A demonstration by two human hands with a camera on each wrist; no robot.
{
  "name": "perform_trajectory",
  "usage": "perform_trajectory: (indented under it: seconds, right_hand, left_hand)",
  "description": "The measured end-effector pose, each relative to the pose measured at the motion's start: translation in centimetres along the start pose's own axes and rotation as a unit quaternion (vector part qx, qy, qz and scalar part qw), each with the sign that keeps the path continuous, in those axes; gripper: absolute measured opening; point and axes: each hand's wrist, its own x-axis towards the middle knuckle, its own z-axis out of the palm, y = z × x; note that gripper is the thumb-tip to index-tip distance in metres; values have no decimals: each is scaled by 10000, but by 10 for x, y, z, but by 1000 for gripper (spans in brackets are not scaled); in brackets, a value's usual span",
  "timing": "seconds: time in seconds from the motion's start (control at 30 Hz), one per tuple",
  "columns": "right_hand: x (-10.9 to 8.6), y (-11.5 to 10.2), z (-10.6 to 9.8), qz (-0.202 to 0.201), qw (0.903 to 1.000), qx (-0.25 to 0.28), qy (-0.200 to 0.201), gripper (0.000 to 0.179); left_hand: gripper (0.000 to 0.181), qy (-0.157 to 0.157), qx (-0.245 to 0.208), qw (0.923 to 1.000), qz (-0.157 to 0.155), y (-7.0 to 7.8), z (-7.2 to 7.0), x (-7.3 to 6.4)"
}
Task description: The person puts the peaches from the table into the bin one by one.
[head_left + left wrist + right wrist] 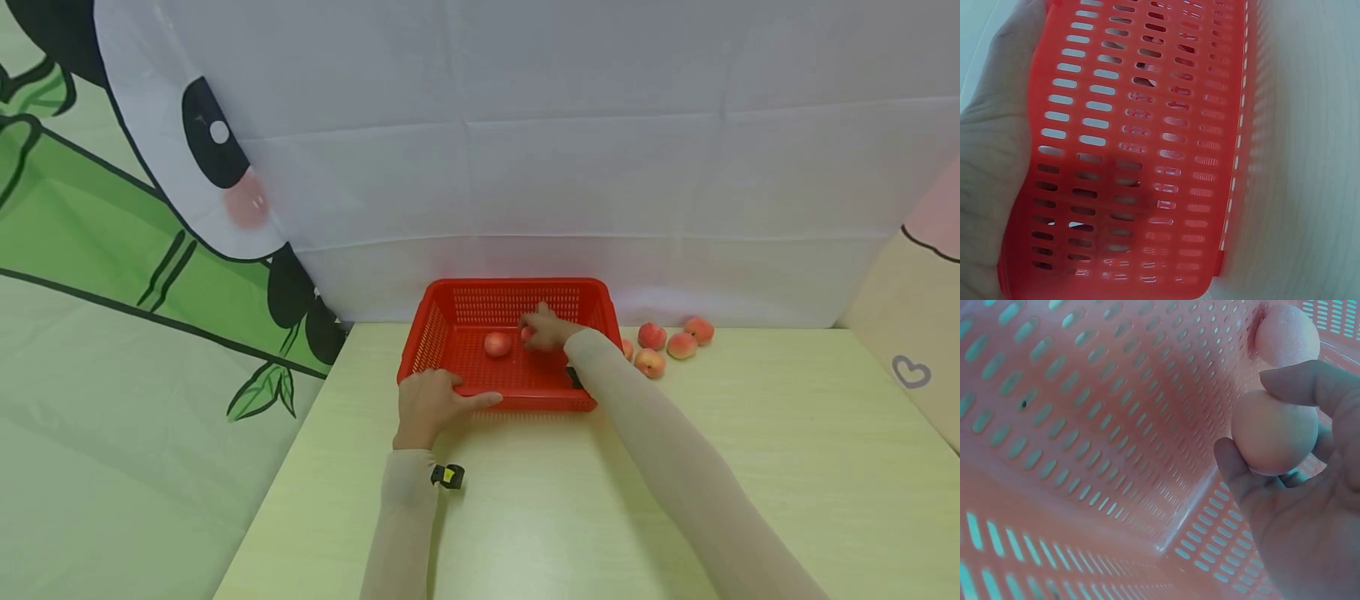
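A red plastic basket (480, 402) with slotted walls stands on the table against the back cloth. My left hand (429, 407) grips its near left corner, fingers over the rim and thumb along the front edge. In the left wrist view the hand (991, 150) lies along the rim beside the slotted wall. Inside the basket, my right hand (546, 328) holds a peach (1275, 432) between thumb and fingers. Another peach (497, 344) lies on the basket floor, to the left of that hand; in the right wrist view this second peach (1287, 335) shows just beyond the held one.
Several peaches (682, 345) lie loose on the pale wooden table (787, 467), right of the basket; one is partly hidden by the right sleeve (660, 433). A white cloth (570, 183) with a printed cartoon hangs close behind the basket.
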Motion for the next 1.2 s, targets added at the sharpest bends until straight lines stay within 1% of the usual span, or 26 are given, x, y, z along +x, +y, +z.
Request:
perform_trajectory:
  seconds: [0.23,0.43,0.63,0.87,1.2]
  right_hand:
    - [1,2,0,33,10000,-62,-71,41]
    - [1,2,0,26,10000,15,-85,40]
    - [-2,0,-1,3,9999,53,-135,41]
    - [2,1,1,-106,9999,37,-126,40]
    - [3,4,1,-33,9997,164,-166,42]
  left_hand:
    - [77,-12,-34,10000,-15,1,1,0]
    - [77,43,-41,10000,13,0,2,2]
    - [77,92,-10,9999,56,1,1,0]
    - [77,88,21,9999,44,1,0,-1]
    - [79,160,-64,9998,104,-1,3,0]
